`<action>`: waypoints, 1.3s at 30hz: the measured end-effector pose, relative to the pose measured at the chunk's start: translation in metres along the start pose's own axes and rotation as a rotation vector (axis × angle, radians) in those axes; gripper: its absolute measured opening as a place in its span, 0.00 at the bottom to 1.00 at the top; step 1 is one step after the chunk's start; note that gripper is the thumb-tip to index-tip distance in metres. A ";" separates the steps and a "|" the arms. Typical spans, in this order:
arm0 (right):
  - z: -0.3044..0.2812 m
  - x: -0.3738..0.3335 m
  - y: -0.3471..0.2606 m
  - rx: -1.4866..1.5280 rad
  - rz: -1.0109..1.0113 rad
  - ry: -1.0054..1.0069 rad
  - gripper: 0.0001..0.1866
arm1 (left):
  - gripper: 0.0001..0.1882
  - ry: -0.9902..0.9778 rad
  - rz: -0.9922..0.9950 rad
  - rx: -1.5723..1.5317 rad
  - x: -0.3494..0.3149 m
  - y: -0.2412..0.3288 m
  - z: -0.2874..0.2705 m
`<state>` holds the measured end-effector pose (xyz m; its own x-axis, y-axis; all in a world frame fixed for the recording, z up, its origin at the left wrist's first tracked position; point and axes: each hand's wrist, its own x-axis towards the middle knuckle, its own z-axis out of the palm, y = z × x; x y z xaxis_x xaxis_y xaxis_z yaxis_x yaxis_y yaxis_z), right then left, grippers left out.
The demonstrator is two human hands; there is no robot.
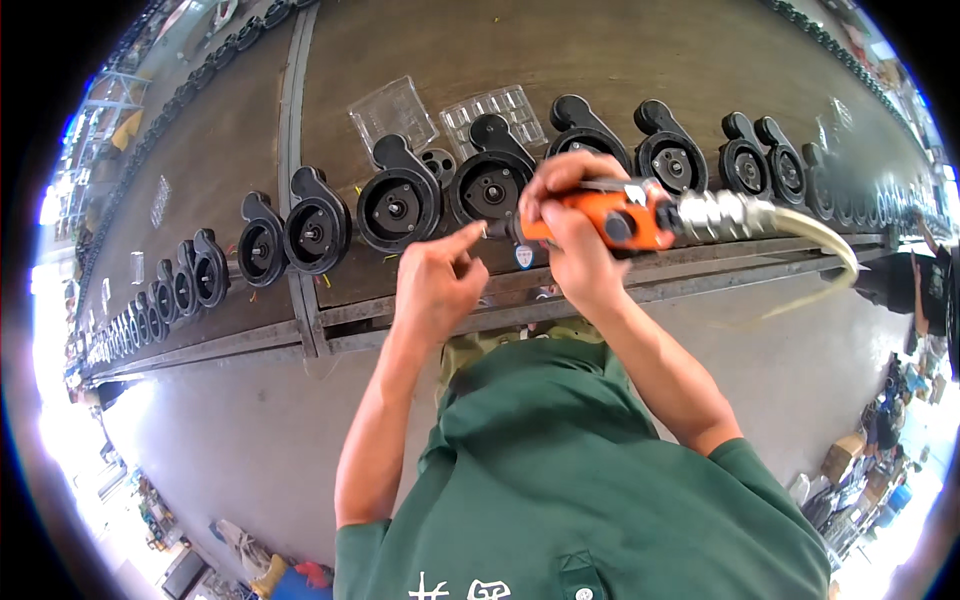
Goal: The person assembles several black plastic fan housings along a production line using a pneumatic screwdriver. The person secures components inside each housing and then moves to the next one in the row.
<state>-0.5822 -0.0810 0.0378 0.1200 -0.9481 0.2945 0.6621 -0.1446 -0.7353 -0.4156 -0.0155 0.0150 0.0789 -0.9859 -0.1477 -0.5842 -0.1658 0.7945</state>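
My right hand is wrapped around an orange air screwdriver, held level above the table's near edge with its tip toward the left. At that tip, my left hand has its index finger and thumb brought together; whatever small thing they pinch is too small to make out. Just beyond my hands stands a round black housing with a curved neck and a metal shaft at its centre. Another black housing of the same kind sits to its left.
A long row of similar black housings runs along the table both ways. Two clear plastic trays lie behind the row. A pale air hose curves off the tool's right end. Below the metal table edge is grey floor.
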 end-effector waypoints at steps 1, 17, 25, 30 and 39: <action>0.004 0.006 0.010 -0.015 -0.010 0.010 0.12 | 0.26 -0.017 0.023 0.042 0.009 -0.008 -0.005; 0.010 0.038 0.076 -0.312 -0.061 0.029 0.07 | 0.18 0.171 0.040 -0.054 0.032 -0.043 0.003; 0.026 0.046 0.088 -0.503 0.159 -0.242 0.10 | 0.20 -0.034 -0.604 -1.144 0.031 -0.048 0.051; 0.021 0.041 0.106 -0.568 0.135 -0.222 0.09 | 0.26 0.464 -0.253 -0.787 0.063 -0.072 0.102; 0.013 0.041 0.107 -0.587 0.105 -0.209 0.10 | 0.27 0.315 -0.334 -0.963 0.055 -0.056 0.090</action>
<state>-0.4972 -0.1314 -0.0211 0.3434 -0.8988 0.2724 0.1303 -0.2416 -0.9616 -0.4512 -0.0586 -0.0903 0.4033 -0.8255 -0.3949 0.3793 -0.2419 0.8931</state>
